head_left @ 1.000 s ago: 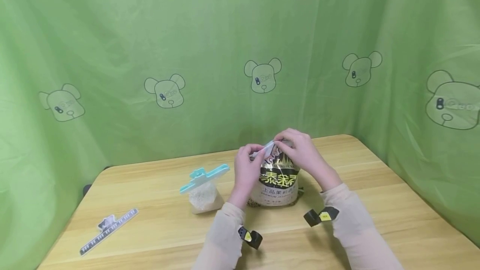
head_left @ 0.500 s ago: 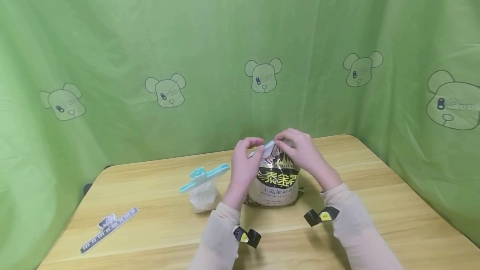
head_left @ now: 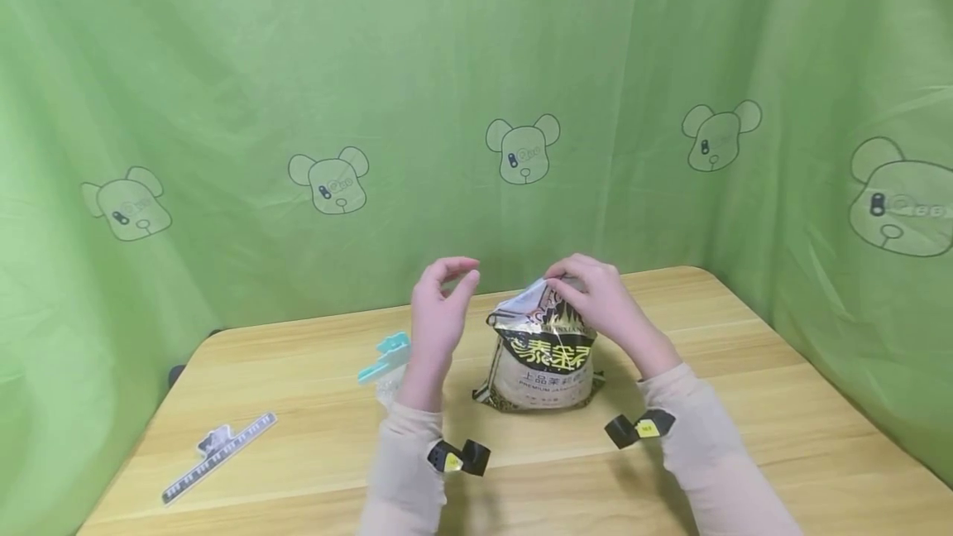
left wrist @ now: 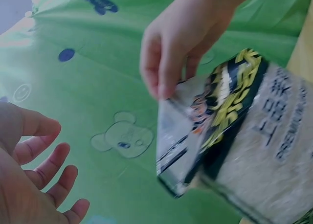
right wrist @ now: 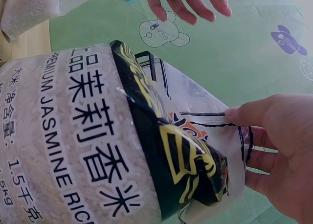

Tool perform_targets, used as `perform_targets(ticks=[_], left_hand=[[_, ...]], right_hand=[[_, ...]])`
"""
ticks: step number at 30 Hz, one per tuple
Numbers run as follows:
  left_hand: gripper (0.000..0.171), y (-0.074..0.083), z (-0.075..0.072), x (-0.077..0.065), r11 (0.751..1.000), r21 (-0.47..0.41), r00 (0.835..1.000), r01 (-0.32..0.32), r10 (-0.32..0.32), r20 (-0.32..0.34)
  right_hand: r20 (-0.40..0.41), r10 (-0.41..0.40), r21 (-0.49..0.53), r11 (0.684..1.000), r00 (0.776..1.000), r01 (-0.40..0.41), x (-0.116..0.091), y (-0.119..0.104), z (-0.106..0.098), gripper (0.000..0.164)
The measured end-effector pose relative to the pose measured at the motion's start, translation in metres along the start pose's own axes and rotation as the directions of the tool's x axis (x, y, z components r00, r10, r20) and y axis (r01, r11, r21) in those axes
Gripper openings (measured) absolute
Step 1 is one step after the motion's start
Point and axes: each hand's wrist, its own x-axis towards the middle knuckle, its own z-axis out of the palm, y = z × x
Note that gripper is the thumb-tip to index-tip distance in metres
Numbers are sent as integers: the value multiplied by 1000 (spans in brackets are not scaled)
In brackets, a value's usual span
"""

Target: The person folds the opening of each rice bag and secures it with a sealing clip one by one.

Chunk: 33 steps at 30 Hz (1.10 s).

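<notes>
A bag of jasmine rice (head_left: 547,391) stands upright on the table, its top edge folded over. My right hand (head_left: 599,296) pinches the right corner of that top edge between thumb and fingers; the right wrist view shows the thumb on the plastic and the fingers behind it. Off to the bag's left, my left hand (head_left: 439,304) hovers apart from it with loosely curved fingers and nothing in them. In the left wrist view the left hand's fingers (left wrist: 51,172) are spread, with a gap between them and the bag (left wrist: 264,136).
Behind my left forearm, partly hidden, a small clear bag of rice (right wrist: 32,11) stands with a turquoise sealing clip (head_left: 385,362) across its top. A piano-key patterned clip (head_left: 219,457) lies at the table's left. Green curtains (head_left: 417,64) surround the wooden table (head_left: 298,370).
My left hand has let go of the bag's top edge and moved left, now in front of the small clear bag. The right hand keeps its pinch in the same place.
</notes>
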Motion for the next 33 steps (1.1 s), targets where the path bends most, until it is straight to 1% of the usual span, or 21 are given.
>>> perform_targets(ticks=[3, 6, 10, 17, 24, 30, 33], left_hand=[[20, 2, -9, 2, 1000, -29, 1000, 4, -5, -26], [20, 2, -17, 4, 999, -46, 999, 18, -20, -34], [19, 2, -28, 6, 998, -61, 998, 36, -38, -43], [20, 1, -43, 9, 997, -66, 995, 48, -53, -89], [23, 0, -50, 12, 997, -48, 991, 54, -60, -123], [24, -2, -52, 11, 997, -12, 987, 74, -75, -144], [23, -4, -53, 10, 997, 14, 987, 72, -70, -147]], right_hand=[[1, 4, -2, 1000, 1000, -4, 1, 1, 0, 12], [0, 6, -5, 1000, 1000, -6, 0, 2, 0, 13], [-2, 6, -5, 1000, 1000, -6, 0, 2, 0, 13], [2, 10, -1, 1000, 1000, -10, 0, 1, 0, 13], [5, 19, 0, 1000, 1000, -19, 1, 0, -1, 14], [7, 21, -2, 1000, 1000, -21, 1, 0, -1, 14], [14, 27, 0, 1000, 1000, -27, 0, 1, 0, 14]])
